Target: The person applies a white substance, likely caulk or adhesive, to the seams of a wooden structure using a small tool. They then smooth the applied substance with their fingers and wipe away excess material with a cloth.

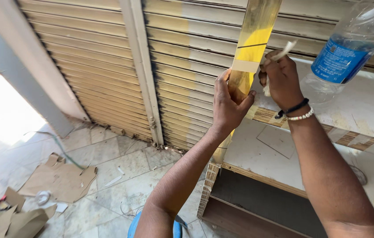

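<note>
A long, glossy gold-coloured metallic strip [252,44] stands nearly upright against the front corner of a plywood shelf unit faced in white laminate [363,105]. It runs from the top edge of the view at about 1 o'clock down to the shelf's lower corner near the centre. The left hand [230,103] grips the strip at mid-height, thumb on one edge and fingers wrapped round the other, holding it against the corner. The right hand [281,79], at 3 o'clock from the left one, is clenched on a small white wad of cloth [279,55], which touches the strip's right edge.

Judging progress: the strip is set in place along the corner, and a pale band and a dark line cross it just above the hands. The part above looks bright and clean. The part below the left hand is darker and partly hidden, so wiping or pressing there seems still to do. Whether the strip is already bonded cannot be told.

A clear plastic bottle with a blue label [350,48] stands on the shelf at 2 o'clock. Behind is a beige rolling metal shutter [94,57]. Torn brown cardboard pieces [59,178] lie on the tiled floor [121,167] at 8 o'clock.
</note>
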Demonstrator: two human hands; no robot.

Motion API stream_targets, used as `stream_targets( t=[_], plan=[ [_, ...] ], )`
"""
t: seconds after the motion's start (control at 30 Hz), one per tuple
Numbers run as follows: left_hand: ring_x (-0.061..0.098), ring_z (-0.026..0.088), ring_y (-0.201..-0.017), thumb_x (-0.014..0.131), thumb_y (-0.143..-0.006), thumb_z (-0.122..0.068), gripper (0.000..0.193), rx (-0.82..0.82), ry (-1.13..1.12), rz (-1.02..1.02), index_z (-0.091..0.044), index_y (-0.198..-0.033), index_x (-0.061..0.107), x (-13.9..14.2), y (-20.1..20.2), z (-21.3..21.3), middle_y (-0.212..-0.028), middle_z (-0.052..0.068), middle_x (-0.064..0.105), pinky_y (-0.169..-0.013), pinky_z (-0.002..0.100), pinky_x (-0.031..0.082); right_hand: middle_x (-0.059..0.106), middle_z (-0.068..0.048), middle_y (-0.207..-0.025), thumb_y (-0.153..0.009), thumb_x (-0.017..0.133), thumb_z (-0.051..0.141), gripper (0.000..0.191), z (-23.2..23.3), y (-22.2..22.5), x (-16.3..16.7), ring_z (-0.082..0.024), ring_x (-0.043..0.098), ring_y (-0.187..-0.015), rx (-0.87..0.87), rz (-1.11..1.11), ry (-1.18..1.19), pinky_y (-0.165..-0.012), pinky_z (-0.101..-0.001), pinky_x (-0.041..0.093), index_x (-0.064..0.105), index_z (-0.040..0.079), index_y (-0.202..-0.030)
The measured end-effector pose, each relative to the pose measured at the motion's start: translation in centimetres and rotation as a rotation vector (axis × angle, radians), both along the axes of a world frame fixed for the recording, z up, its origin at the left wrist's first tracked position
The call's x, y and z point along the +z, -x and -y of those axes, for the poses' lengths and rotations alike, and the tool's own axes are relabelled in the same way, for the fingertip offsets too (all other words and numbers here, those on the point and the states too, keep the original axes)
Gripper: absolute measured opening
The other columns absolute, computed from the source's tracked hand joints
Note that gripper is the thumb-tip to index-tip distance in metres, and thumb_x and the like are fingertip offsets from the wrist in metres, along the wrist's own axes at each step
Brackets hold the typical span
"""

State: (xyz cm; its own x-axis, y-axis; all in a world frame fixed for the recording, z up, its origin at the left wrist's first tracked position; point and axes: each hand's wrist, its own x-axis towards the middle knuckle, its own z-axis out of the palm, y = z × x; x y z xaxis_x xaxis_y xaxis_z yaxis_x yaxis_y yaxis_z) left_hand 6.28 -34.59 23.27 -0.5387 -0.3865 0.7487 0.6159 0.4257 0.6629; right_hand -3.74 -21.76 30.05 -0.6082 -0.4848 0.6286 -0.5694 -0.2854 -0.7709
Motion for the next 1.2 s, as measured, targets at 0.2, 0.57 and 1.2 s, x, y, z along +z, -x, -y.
stream_targets(
  t=[0.2, 0.57, 1.2],
  plan=[
    [0.050, 0.035, -0.136, 0.083, -0.086, -0.022, 0.084, 0.054, 0.121, -0.087, -0.003, -0.152, 0.033, -0.1, -0.2, 1.1, -0.145, 0.021, 0.045, -0.112, 0.046, 0.048, 0.057, -0.003, -0.093, -0.103, 0.064, 0.016, 0.014, -1.1, -6.2, -0.7, -0.010, 0.056, -0.073, -0.026, -0.208, 0.039, -0.064, -0.0244, 0.048, 0.053, 0.007, -0.102],
    [0.063, 0.023, -0.103, 0.067, -0.097, -0.013, 0.052, 0.043, -0.027, -0.080, -0.004, -0.144, 0.047, -2.5, -2.5, 1.6, -0.119, 0.014, 0.060, -0.092, 0.036, 0.059, 0.068, -0.005, -0.083, -0.075, 0.075, 0.010, 0.019, 9.8, -20.8, -1.8, -0.019, 0.068, -0.068, 0.066, -0.864, -0.560, -0.063, -0.0327, 0.058, 0.064, 0.007, -0.091],
    [0.076, 0.015, -0.071, 0.076, -0.085, -0.021, 0.050, 0.179, -0.015, 0.047, -0.001, -0.126, 0.054, 1.3, -13.2, 7.0, -0.086, 0.007, 0.075, -0.060, 0.029, 0.066, 0.063, -0.007, -0.078, -0.085, 0.075, 0.035, 0.032, 3.1, -14.2, -5.3, -0.011, 0.060, -0.068, -0.160, 0.297, 0.140, -0.056, -0.0263, 0.048, 0.068, 0.005, -0.091]
  ],
)
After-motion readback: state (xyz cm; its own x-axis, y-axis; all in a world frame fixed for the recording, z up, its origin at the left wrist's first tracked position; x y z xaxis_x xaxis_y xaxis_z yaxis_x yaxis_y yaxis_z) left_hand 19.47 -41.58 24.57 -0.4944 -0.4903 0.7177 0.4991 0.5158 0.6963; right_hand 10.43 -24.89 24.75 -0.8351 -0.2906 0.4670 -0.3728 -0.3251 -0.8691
